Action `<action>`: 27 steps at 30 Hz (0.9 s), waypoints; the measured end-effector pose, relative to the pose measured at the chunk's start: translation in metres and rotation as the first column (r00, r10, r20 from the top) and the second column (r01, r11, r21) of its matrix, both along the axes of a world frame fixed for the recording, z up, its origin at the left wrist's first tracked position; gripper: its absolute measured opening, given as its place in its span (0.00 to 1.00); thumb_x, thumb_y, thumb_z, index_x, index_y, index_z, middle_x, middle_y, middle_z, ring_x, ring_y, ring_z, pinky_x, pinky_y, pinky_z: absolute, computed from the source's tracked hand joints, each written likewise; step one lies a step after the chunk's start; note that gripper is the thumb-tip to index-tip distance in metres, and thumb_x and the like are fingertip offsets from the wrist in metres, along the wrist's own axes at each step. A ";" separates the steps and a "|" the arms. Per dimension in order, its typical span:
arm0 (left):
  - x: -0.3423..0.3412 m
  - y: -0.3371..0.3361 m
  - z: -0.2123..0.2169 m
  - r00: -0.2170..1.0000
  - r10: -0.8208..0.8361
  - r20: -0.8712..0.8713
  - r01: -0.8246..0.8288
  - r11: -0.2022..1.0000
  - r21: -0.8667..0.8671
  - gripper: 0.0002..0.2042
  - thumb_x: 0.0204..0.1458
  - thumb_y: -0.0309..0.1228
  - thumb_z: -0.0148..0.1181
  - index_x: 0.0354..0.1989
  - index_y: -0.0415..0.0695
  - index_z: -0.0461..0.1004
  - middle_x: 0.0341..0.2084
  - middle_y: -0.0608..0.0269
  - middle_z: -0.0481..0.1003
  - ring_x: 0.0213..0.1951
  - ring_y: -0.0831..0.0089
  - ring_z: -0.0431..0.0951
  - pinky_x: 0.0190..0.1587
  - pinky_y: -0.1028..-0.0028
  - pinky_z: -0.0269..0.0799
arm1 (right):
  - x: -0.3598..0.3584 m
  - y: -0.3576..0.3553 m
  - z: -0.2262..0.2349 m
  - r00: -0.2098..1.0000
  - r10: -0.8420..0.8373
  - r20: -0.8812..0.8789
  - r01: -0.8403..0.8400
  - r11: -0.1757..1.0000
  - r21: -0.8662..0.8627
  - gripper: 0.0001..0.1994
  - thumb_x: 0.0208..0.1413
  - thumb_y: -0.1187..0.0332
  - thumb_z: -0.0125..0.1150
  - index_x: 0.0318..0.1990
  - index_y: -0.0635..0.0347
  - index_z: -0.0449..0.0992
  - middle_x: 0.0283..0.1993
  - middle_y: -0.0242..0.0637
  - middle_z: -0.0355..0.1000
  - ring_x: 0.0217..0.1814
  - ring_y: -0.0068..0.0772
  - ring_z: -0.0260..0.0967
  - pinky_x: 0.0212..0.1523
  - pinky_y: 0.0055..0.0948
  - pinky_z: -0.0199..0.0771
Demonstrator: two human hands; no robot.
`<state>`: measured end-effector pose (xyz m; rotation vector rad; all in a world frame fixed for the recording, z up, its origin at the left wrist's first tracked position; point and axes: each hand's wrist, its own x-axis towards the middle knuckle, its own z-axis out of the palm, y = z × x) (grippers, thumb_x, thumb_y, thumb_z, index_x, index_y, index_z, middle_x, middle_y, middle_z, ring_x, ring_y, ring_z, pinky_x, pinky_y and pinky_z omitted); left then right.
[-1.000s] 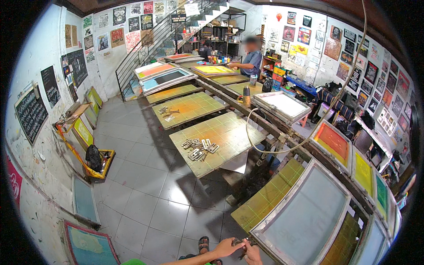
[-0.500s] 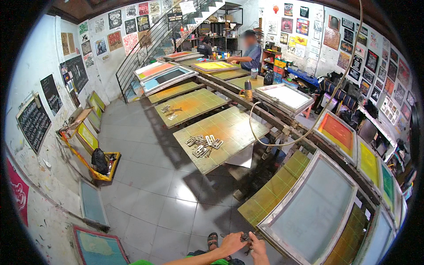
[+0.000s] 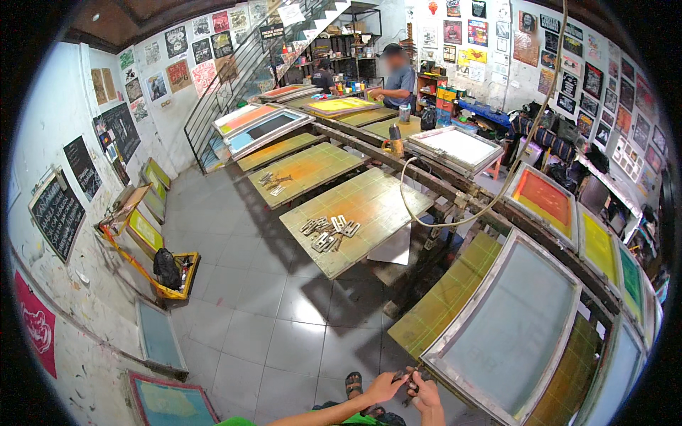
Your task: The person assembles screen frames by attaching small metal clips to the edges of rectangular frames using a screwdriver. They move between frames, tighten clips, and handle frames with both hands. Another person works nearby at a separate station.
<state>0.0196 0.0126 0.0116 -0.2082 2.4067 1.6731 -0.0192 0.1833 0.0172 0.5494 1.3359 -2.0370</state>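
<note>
Fingers of the left hand [image 3: 384, 388] and right hand [image 3: 425, 392] are pinching a small dark piece [image 3: 408, 375] between them (too small to identify), apparently bracing it from both sides; rightward beyond them, a framed screen [image 3: 508, 323] is lying.

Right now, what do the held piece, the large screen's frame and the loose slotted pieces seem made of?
Held piece: dark, perhaps metal; too small to tell. Screen frame: wood or metal, unclear; whitish, scuffed. Slotted pieces: likely metal, greyish with pale glints.
</note>
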 end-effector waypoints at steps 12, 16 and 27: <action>0.002 -0.004 0.012 1.000 -0.003 0.012 0.002 0.998 0.055 0.28 0.58 0.59 0.60 0.37 0.41 0.82 0.24 0.61 0.79 0.28 0.69 0.76 0.33 0.66 0.70 | 0.003 -0.020 0.000 0.981 -0.170 -0.088 0.180 0.976 0.124 0.14 0.55 0.59 0.75 0.32 0.60 0.78 0.28 0.31 0.74 0.23 0.22 0.65 0.23 0.24 0.61; 0.006 -0.002 0.013 0.998 0.037 0.041 -0.036 0.999 -0.037 0.22 0.57 0.53 0.64 0.43 0.43 0.82 0.27 0.52 0.81 0.31 0.59 0.81 0.36 0.62 0.73 | 0.002 -0.025 -0.001 0.988 -0.120 -0.095 0.141 0.953 0.267 0.15 0.56 0.59 0.75 0.30 0.59 0.77 0.23 0.31 0.71 0.20 0.21 0.63 0.20 0.25 0.57; 0.015 0.009 0.025 0.997 0.068 0.032 -0.063 0.986 -0.152 0.25 0.64 0.49 0.54 0.35 0.34 0.79 0.31 0.43 0.81 0.36 0.45 0.81 0.37 0.51 0.73 | 0.008 -0.015 0.046 0.987 0.154 0.051 -0.160 0.972 0.171 0.18 0.70 0.61 0.57 0.60 0.60 0.77 0.34 0.24 0.72 0.28 0.12 0.60 0.24 0.18 0.57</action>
